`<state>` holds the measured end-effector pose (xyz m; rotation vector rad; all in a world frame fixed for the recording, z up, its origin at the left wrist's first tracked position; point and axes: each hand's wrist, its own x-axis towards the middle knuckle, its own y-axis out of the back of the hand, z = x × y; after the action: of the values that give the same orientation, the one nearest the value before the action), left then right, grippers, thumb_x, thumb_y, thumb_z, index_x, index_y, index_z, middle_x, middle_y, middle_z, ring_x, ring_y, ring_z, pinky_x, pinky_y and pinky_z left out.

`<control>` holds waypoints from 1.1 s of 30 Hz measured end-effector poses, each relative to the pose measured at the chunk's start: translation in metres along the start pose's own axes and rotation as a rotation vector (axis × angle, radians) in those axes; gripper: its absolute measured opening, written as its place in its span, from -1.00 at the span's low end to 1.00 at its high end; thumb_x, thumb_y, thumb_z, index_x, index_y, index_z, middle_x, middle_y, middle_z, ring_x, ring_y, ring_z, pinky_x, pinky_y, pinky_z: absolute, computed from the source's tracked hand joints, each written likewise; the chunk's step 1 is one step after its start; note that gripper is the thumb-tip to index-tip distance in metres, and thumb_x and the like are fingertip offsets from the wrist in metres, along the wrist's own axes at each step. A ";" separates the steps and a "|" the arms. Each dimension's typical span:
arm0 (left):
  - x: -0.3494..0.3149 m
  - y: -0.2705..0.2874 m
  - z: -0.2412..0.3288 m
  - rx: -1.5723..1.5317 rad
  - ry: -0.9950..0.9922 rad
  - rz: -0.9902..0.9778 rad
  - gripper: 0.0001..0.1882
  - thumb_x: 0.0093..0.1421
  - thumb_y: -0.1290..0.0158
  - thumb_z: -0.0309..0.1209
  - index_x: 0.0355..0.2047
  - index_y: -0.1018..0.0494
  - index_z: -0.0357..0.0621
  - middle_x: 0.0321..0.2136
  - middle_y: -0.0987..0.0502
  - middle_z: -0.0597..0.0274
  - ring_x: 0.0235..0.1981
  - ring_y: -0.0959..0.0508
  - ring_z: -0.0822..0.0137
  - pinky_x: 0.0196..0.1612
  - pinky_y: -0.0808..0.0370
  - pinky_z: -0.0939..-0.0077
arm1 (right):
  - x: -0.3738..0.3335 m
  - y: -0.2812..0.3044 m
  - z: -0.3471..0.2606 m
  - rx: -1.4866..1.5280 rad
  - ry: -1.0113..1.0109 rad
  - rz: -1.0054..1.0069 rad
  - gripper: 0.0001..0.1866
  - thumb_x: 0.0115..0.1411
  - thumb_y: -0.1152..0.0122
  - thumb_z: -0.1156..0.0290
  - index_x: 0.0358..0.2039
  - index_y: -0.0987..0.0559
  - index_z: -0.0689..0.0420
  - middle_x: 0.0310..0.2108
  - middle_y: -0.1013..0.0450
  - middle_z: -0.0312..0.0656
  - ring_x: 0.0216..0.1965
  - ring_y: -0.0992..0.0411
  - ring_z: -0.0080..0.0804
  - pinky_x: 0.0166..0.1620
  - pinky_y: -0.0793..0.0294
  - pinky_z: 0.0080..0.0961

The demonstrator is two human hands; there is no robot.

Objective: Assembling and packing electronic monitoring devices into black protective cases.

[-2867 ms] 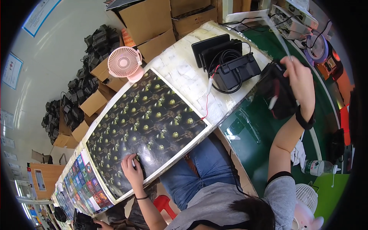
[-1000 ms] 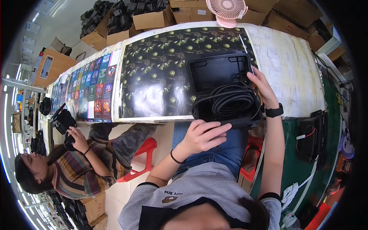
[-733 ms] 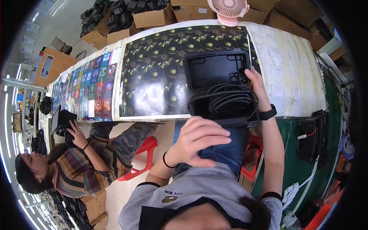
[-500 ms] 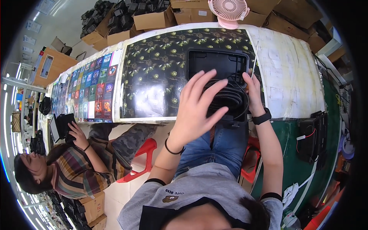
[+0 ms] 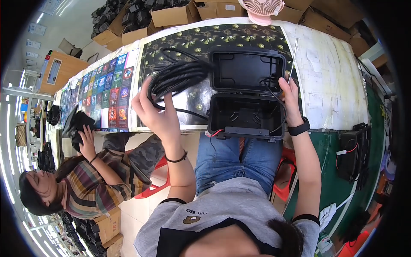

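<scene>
My left hand (image 5: 158, 113) holds a loose coil of ribbed black cable (image 5: 180, 77) above the dark patterned sheet, left of the box. One strand runs from the coil to the box's left side. The black plastic box (image 5: 246, 95) stands with its lid laid back at the table's near edge; its inside shows bare walls and a thin black wire. A small connector with red wire (image 5: 212, 133) hangs over its front left corner. My right hand (image 5: 291, 100) is at the box's right side, its fingers closed around a thin metal rod (image 5: 294, 58) pointing away from me.
A pink fan (image 5: 262, 8) stands at the table's far edge, with cardboard boxes (image 5: 173, 15) behind. Printed cards (image 5: 105, 92) cover the left part. A co-worker at left handles a black item (image 5: 77, 128). Another black box (image 5: 354, 150) lies at right on a green surface.
My left hand has closed on the cable coil, lifted it out of the box and carried it left. The box's inside now shows. My right hand keeps the rod beside the box.
</scene>
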<state>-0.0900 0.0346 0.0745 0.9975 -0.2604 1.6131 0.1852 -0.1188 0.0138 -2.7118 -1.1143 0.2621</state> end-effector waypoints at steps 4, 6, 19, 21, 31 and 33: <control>-0.022 0.009 -0.023 0.290 -0.173 -0.153 -0.22 0.00 -0.35 -0.51 0.25 -0.31 -0.15 0.15 -0.30 -0.09 0.10 -0.41 0.01 0.02 -0.43 0.29 | 0.000 0.007 0.005 -0.005 0.011 0.107 -0.31 0.25 -0.30 0.10 0.26 -0.36 0.24 -0.37 -0.48 -0.43 -0.66 -0.17 -0.86 -0.61 -0.08 -0.82; -0.041 0.020 -0.028 0.141 -0.322 -0.319 -0.32 -0.04 -0.37 -0.50 0.14 -0.43 -0.10 0.05 -0.45 0.06 0.02 -0.48 0.09 -0.01 -0.44 0.30 | 0.001 0.007 0.008 0.042 0.053 0.135 -0.32 0.25 -0.29 0.10 0.25 -0.37 0.24 -0.32 -0.49 -0.43 -0.63 -0.17 -0.86 -0.60 -0.07 -0.84; -0.052 0.025 0.015 -0.246 -0.698 -0.620 -0.66 -0.17 -0.28 -0.35 -0.28 -0.66 0.22 -0.39 -0.44 0.45 -0.38 -0.51 0.39 -0.30 -0.48 0.52 | 0.006 0.020 0.019 -0.010 0.101 0.069 -0.35 0.27 -0.25 0.07 0.24 -0.39 0.20 -0.29 -0.47 -0.46 -0.59 -0.17 -0.86 -0.57 -0.07 -0.82; -0.048 0.024 0.015 -0.348 -0.560 -0.743 -0.75 -0.10 -0.29 -0.43 -0.33 -0.65 0.09 -0.31 -0.50 0.38 -0.34 -0.54 0.34 -0.32 -0.49 0.51 | 0.006 0.017 0.019 0.049 0.086 0.065 -0.36 0.27 -0.25 0.06 0.23 -0.40 0.19 -0.30 -0.46 -0.46 -0.59 -0.18 -0.86 -0.56 -0.06 -0.82; -0.035 0.005 0.035 -1.342 0.639 -0.650 -0.77 0.38 0.17 -0.59 0.00 -0.32 -0.14 -0.26 -0.51 0.06 -0.65 -0.34 0.53 -0.62 -0.24 0.73 | 0.008 0.020 0.017 0.118 0.111 0.078 -0.41 0.30 -0.23 0.08 0.22 -0.42 0.15 -0.21 -0.49 -0.45 -0.53 -0.23 -0.87 -0.55 -0.06 -0.84; -0.028 0.005 0.040 -1.307 0.672 -0.680 -0.71 0.39 0.15 -0.47 0.09 -0.29 -0.10 -0.28 -0.46 0.12 -0.59 -0.34 0.51 -0.56 -0.23 0.71 | 0.007 0.020 0.016 0.088 0.143 0.097 -0.40 0.29 -0.23 0.09 0.23 -0.41 0.16 -0.20 -0.49 -0.44 -0.52 -0.24 -0.87 -0.54 -0.08 -0.85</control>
<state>-0.0771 -0.0119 0.0807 -0.4490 -0.3672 0.7543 0.2000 -0.1260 -0.0073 -2.6631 -0.9121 0.1253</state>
